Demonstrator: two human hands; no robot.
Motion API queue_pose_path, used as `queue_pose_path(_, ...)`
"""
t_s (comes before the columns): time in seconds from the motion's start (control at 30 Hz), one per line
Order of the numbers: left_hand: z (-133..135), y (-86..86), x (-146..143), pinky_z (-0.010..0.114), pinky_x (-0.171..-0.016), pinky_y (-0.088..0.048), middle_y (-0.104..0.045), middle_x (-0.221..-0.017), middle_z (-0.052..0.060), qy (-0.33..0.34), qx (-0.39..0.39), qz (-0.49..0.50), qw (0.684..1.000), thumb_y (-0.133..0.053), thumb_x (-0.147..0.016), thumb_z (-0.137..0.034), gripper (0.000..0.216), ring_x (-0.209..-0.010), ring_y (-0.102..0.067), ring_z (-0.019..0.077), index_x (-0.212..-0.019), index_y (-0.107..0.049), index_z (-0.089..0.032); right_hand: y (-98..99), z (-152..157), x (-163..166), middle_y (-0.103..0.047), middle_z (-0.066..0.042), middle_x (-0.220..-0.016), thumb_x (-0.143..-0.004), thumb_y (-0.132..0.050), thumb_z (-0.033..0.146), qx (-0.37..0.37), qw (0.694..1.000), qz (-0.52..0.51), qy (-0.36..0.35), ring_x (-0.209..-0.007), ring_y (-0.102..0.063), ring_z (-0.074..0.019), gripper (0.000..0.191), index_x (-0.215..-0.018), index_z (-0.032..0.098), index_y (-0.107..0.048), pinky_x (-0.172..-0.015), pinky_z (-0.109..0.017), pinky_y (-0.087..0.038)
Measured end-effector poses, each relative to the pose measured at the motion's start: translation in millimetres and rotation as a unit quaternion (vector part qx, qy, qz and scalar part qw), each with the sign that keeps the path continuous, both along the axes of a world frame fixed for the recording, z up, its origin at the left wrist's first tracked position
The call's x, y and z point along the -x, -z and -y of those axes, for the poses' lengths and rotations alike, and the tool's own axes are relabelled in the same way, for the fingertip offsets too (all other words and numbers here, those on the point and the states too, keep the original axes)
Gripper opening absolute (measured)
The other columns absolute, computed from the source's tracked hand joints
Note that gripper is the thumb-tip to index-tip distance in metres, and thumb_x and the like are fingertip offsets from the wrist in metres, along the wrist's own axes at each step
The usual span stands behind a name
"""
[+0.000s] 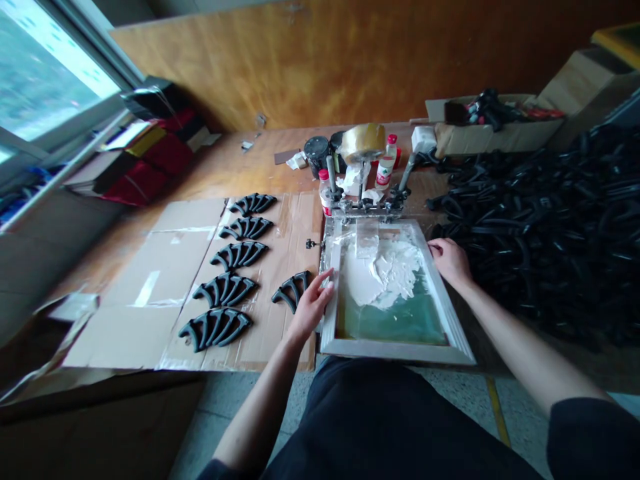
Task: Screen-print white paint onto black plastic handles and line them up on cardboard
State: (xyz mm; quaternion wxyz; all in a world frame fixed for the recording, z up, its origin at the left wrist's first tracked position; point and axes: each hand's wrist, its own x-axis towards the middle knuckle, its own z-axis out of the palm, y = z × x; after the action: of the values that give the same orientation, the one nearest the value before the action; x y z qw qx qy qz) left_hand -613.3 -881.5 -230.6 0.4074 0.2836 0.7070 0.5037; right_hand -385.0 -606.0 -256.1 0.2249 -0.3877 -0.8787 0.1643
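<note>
A screen printing frame with pale wooden or metal sides lies flat before me, hinged to a clamp at its far end. White ink is smeared over the upper part of its green mesh. A squeegee-like clear plate rests at the ink's far edge. My left hand is at the frame's left side, fingers stretched out. Against the right side, my right hand has its fingers curled at the frame's edge. Close to my left hand lies a black curved, ribbed part.
Several similar black parts form a column on the cardboard at left. A large heap of black pieces lies at right. Behind the clamp stand a tape roll, a red-capped bottle and a black tub.
</note>
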Motion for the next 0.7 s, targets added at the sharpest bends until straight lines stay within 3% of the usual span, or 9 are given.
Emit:
queue_pose_path(0.1, 2.6, 42.9, -3.4, 0.020, -0.050, -0.033, -0.052, -0.064, -0.005, 0.015, 0.066, -0.038, 0.997, -0.054, -0.086, -0.053, 0.071, -0.052, -0.043, 0.0092, -0.149, -0.035, -0.025, -17.5, 4.9, 36.2, -0.051, -0.016, -0.127, -0.087, -0.058, 0.028, -0.042, 0.999, -0.009, -0.027, -0.113, -0.053, -0.0278, 0.039, -0.125, 0.018, -0.056, -0.093, -0.043, -0.046)
queue_pose_path(0.17, -0.4, 60.5, -2.3, 0.020, -0.052, -0.035, -0.052, -0.063, -0.005, 0.022, 0.100, -0.080, 0.992, -0.053, -0.087, -0.050, 0.066, -0.053, -0.046, 0.0098, -0.147, -0.039, -0.025, -28.7, 20.4, 70.3, -0.048, -0.016, -0.133, -0.082, -0.066, 0.027, -0.076, 0.993, 0.010, -0.092, -0.121, -0.048, -0.0313, 0.051, -0.130, 0.018, -0.052, -0.097, -0.045, -0.044)
queue_pose_path(0.23, -3.5, 68.9, 0.1, 0.021, -0.053, -0.037, -0.055, -0.066, -0.004, 0.031, 0.125, -0.092, 0.987, -0.052, -0.087, -0.049, 0.064, -0.054, -0.050, 0.0108, -0.145, -0.042, -0.025, -34.8, 37.9, 97.7, -0.058, -0.013, -0.119, -0.081, -0.068, 0.026, -0.072, 0.984, 0.067, -0.147, -0.113, -0.053, -0.0295, 0.041, -0.120, 0.019, -0.057, -0.091, -0.042, -0.045)
queue_pose_path(0.37, -5.1, 69.7, 1.9, 0.022, -0.053, -0.040, -0.061, -0.071, -0.002, 0.030, 0.143, -0.067, 0.987, -0.053, -0.086, -0.051, 0.062, -0.054, -0.053, 0.0122, -0.141, -0.046, -0.025, -28.8, 68.1, 100.8, -0.067, -0.006, -0.088, -0.085, -0.061, 0.022, -0.027, 0.958, 0.182, -0.219, -0.082, -0.061, -0.0201, 0.009, -0.093, 0.019, -0.063, -0.070, -0.028, -0.043)
queue_pose_path(0.57, -4.1, 64.6, -2.6, 0.023, -0.058, -0.043, -0.063, -0.074, -0.001, -0.005, 0.141, -0.063, 0.988, -0.058, -0.083, -0.048, 0.057, -0.061, -0.057, 0.0140, -0.134, -0.055, -0.023, -28.3, 85.0, 42.4, -0.068, -0.003, -0.087, -0.081, -0.052, 0.006, -0.026, 0.883, 0.185, -0.430, -0.075, -0.061, -0.0150, 0.019, -0.087, 0.020, -0.065, -0.063, -0.024, -0.037)
queue_pose_path(0.63, -4.2, 63.7, -3.0, 0.023, -0.060, -0.044, -0.063, -0.074, 0.000, -0.007, 0.140, -0.070, 0.988, -0.058, -0.083, -0.048, 0.056, -0.064, -0.058, 0.0145, -0.133, -0.056, -0.023, -32.5, 80.6, 39.9, -0.068, 0.000, -0.082, -0.080, -0.056, 0.010, 0.001, 0.883, 0.179, -0.434, -0.073, -0.060, -0.0140, 0.014, -0.082, 0.021, -0.065, -0.061, -0.023, -0.036)
queue_pose_path(0.7, -4.1, 62.9, -3.0, 0.023, -0.061, -0.044, -0.063, -0.075, 0.000, -0.007, 0.136, -0.075, 0.988, -0.058, -0.083, -0.048, 0.055, -0.066, -0.059, 0.0148, -0.132, -0.056, -0.022, -32.1, 77.3, 46.4, -0.068, 0.001, -0.082, -0.081, -0.059, 0.015, 0.003, 0.910, 0.159, -0.383, -0.074, -0.060, -0.0144, 0.010, -0.082, 0.022, -0.065, -0.061, -0.023, -0.037)
